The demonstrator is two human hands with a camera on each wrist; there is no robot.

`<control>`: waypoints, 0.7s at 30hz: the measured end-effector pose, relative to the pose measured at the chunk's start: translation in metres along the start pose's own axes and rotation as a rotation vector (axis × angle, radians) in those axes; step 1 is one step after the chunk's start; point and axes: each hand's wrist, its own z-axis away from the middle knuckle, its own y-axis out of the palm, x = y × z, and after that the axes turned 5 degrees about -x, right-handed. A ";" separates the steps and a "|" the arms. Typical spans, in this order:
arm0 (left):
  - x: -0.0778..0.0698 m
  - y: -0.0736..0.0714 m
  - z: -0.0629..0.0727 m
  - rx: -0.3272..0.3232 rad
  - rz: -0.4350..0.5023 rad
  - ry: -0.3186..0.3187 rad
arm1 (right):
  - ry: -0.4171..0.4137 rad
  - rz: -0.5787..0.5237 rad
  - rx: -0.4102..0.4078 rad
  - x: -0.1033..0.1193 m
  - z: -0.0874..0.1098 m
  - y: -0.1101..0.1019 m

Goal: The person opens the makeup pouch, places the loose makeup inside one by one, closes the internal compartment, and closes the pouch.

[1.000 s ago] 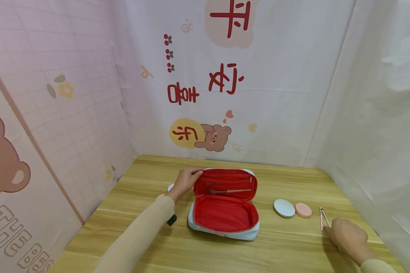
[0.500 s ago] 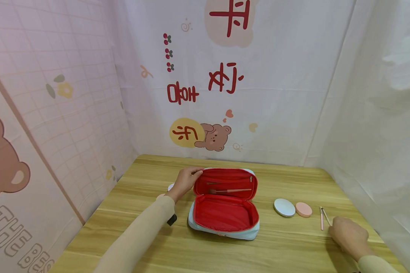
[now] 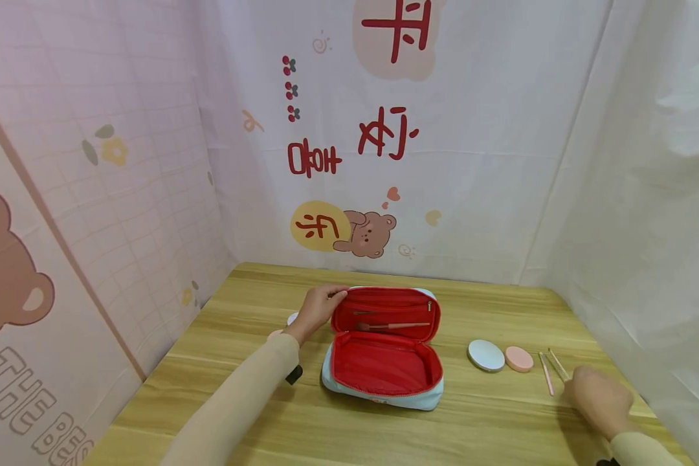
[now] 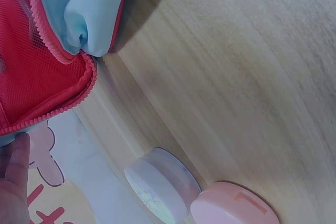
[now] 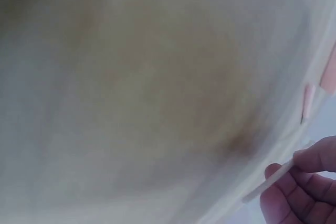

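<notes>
A light blue makeup bag (image 3: 408,400) with red lining lies unzipped on the table, its lid raised. My left hand (image 3: 313,312) grips the lid's left edge. A makeup brush (image 3: 406,325) lies behind mesh inside the lid, and the lower compartment shows bare red lining. Over at the right, my right hand (image 3: 601,398) pinches a slim pale makeup brush (image 5: 270,182) between thumb and fingers. Its far end sticks out beyond the hand in the head view. Beside it a thin pink brush (image 3: 546,374) lies on the table.
A white round compact (image 3: 486,355) and a smaller pink round case (image 3: 519,359) lie right of the bag. Behind my left forearm stand a white round container (image 4: 157,187) and a pink one (image 4: 233,208). Printed curtains (image 3: 477,129) enclose the table's back and sides.
My right hand has closed its hold on the pale brush and shifted slightly right. The pink brush has turned, its lower end swinging right. My left hand stays on the lid.
</notes>
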 end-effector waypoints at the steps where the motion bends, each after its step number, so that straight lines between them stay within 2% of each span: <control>1: 0.000 0.000 0.000 -0.001 -0.001 0.005 | -0.013 0.001 -0.019 0.000 0.000 -0.001; 6: 0.002 0.000 -0.001 0.005 0.004 0.005 | -0.102 0.007 -0.123 0.002 -0.004 -0.007; 13: 0.002 -0.001 -0.001 0.006 0.007 -0.012 | -0.193 0.008 -0.220 0.016 -0.018 -0.011; 17: 0.002 -0.001 -0.001 0.006 0.007 -0.017 | -0.273 0.005 -0.333 0.026 -0.022 -0.007; 21: 0.001 -0.001 0.000 0.001 -0.003 0.007 | -0.342 -0.001 -0.492 0.037 -0.024 -0.001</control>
